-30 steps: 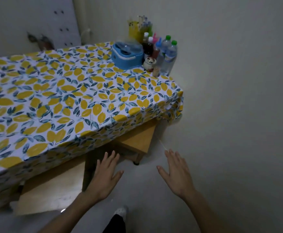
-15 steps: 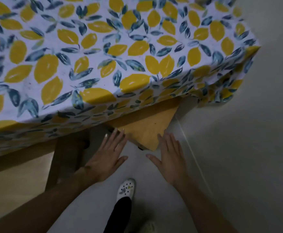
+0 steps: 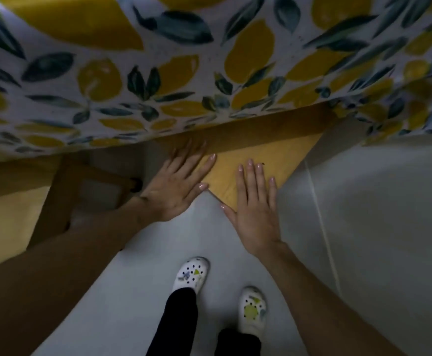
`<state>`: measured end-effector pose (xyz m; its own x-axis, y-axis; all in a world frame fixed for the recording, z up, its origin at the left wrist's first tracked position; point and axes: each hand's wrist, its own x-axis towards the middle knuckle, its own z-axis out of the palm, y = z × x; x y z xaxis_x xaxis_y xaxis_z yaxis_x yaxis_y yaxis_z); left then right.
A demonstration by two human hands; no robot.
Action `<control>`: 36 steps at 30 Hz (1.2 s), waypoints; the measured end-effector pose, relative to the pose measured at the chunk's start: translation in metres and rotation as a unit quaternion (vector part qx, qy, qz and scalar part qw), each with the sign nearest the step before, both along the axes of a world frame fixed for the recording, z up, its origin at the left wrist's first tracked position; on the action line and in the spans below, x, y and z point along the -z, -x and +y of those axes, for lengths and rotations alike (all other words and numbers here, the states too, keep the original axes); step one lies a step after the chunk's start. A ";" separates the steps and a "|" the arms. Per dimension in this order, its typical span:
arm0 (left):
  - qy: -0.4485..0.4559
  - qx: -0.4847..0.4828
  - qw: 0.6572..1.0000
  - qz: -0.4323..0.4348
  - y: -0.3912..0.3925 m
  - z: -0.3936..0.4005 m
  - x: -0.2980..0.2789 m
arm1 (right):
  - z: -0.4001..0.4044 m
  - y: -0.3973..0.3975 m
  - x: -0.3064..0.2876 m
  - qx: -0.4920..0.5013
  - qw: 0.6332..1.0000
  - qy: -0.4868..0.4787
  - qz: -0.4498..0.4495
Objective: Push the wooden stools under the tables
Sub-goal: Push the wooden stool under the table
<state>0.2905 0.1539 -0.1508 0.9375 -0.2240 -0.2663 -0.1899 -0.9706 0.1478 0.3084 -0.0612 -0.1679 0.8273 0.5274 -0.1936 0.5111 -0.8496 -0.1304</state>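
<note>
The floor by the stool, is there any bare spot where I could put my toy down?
Yes. The grey floor is bare to the right of the stool, below the hanging tablecloth. A smaller strip lies between the two arms, above the white shoes. It is crowded where the left hand and right hand lie flat at the stool's corner, and left by the second stool.

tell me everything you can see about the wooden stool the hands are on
The wooden stool shows only a triangular corner of its flat seat, a light yellowish wood with a smooth top. The rest is hidden under the lemon-print tablecloth, whose hem hangs over its far part. It sits level above the grey floor, its corner pointing toward the person. The left hand lies flat along its left edge, the right hand flat over the corner, fingers straight. Its legs are not visible.
</note>
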 end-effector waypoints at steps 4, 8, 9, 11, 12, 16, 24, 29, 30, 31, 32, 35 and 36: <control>0.014 -0.036 0.999 -0.005 0.008 -0.011 0.001 | -0.007 0.001 0.005 -0.018 1.000 0.003 -0.016; 0.040 -0.077 0.996 -0.015 0.026 -0.033 0.000 | -0.029 0.002 0.007 -0.067 0.997 0.009 -0.023; 0.042 -0.091 0.995 -0.020 0.032 -0.042 0.000 | -0.037 0.001 0.007 -0.082 0.996 0.012 -0.027; 0.047 -0.123 0.991 -0.021 0.048 -0.065 0.002 | -0.056 0.001 0.008 -0.118 0.992 0.023 -0.038; 0.052 -0.144 0.988 -0.018 0.056 -0.079 0.003 | -0.067 0.002 0.009 -0.138 0.989 0.026 -0.043; 0.058 -0.223 0.973 -0.022 0.090 -0.129 0.004 | -0.107 -0.003 0.010 -0.221 0.972 0.026 -0.071; 0.040 -0.233 0.971 -0.010 0.148 -0.162 -0.012 | -0.170 0.015 -0.006 -0.268 0.962 -0.009 -0.041; -0.002 -0.260 0.966 -0.002 0.154 -0.099 -0.008 | -0.134 0.048 -0.005 -0.186 0.981 -0.047 -0.025; 0.001 -0.255 0.967 0.009 0.153 -0.092 -0.006 | -0.123 0.050 -0.001 -0.180 0.982 -0.040 -0.032; 0.004 -0.244 0.970 0.018 0.152 -0.088 -0.005 | -0.116 0.049 0.001 -0.170 0.984 -0.030 -0.040; 0.009 -0.232 0.972 0.024 0.151 -0.085 -0.005 | -0.112 0.047 0.003 -0.158 0.986 -0.020 -0.047; 0.027 -0.218 0.975 0.031 0.147 -0.084 -0.005 | -0.115 0.044 0.009 -0.155 0.986 -0.002 -0.061; 0.028 -0.218 0.975 0.030 0.146 -0.084 -0.005 | -0.117 0.043 0.010 -0.164 0.984 -0.002 -0.068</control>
